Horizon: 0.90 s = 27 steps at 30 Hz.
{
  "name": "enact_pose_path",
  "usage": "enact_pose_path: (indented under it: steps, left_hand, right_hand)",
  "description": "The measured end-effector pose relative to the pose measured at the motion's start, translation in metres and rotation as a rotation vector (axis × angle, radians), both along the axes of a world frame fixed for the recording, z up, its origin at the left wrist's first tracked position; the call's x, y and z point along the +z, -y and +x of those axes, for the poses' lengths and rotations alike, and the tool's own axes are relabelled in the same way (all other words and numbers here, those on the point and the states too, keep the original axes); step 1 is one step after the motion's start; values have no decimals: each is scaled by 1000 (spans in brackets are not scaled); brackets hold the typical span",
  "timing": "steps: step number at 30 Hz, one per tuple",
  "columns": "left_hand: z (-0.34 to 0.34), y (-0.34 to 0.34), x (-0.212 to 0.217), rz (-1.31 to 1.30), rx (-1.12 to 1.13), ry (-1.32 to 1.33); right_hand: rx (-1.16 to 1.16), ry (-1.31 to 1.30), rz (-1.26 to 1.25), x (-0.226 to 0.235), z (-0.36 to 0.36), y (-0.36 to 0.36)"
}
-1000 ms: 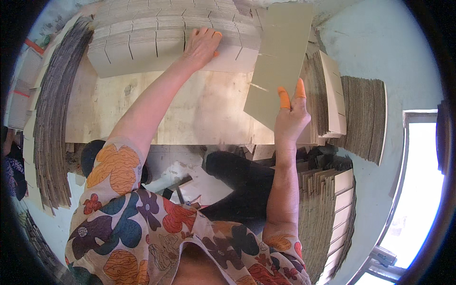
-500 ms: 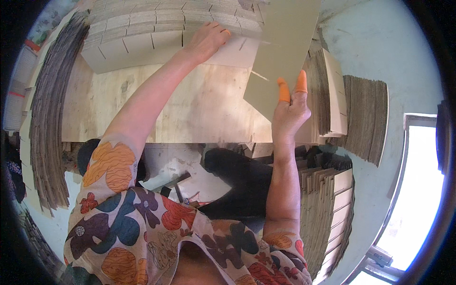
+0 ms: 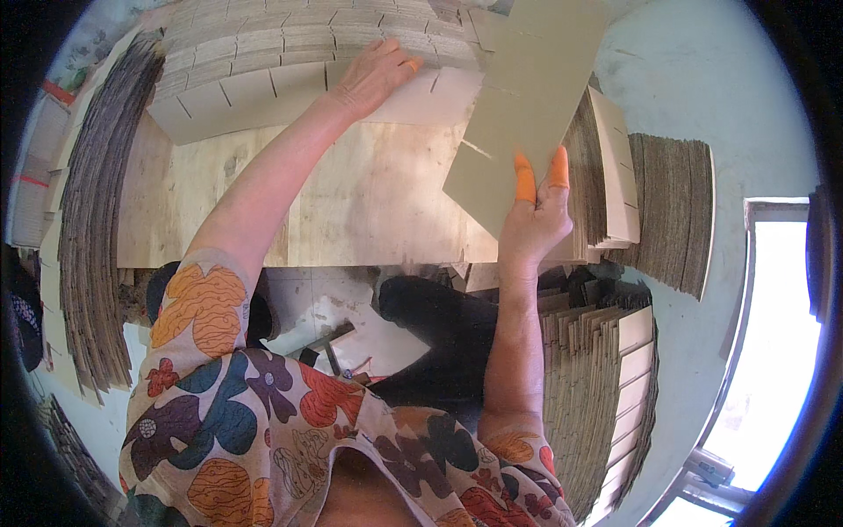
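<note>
My left hand (image 3: pixel 376 77) reaches to the far side of the table. Its fingers are curled over the top edge of a long slotted cardboard strip (image 3: pixel 246 95), the front one of the rows there; an orange finger cot covers one fingertip. My right hand (image 3: pixel 537 215) grips the lower end of a flat grey-brown cardboard sheet (image 3: pixel 536 97) between thumb and fingers, two of them in orange cots. That sheet has short slits along its left edge and leans up and to the right, its top cut off by the frame. It partly covers the right end of the strip.
Slotted cardboard rows (image 3: pixel 307 39) fill the back of the wooden table (image 3: pixel 351 193). Cardboard stacks stand at the left (image 3: pixel 97 220) and right (image 3: pixel 610 167), with another stack (image 3: pixel 676 211) beyond. Below the table edge at right is one more stack (image 3: pixel 588 386). A bright opening (image 3: pixel 773 351) lies far right.
The cardboard sheet in my right hand has tilted slightly further right at its top. My left hand stays at the strip, shifted only a little.
</note>
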<state>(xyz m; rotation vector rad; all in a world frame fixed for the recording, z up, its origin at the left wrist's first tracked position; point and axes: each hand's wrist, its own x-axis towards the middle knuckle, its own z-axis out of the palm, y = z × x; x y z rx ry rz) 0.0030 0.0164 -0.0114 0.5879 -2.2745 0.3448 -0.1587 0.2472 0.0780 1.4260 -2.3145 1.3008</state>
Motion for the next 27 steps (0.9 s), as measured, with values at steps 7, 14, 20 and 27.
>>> enact_pose_path:
  steps: [7,14,20,27]
  left_hand:
    - [-3,-17,4,383,107,304]
    - [-3,-45,22,461,53,347]
    - [-5,-75,24,476,39,465]
    - [-16,-107,39,432,-118,345]
  right_hand:
    - [86,-134,-111,-13,2,-8]
    - [87,-126,-101,-15,4,-1]
    - [86,-141,-105,-15,4,0]
    - [126,-187,3,-25,-2,0]
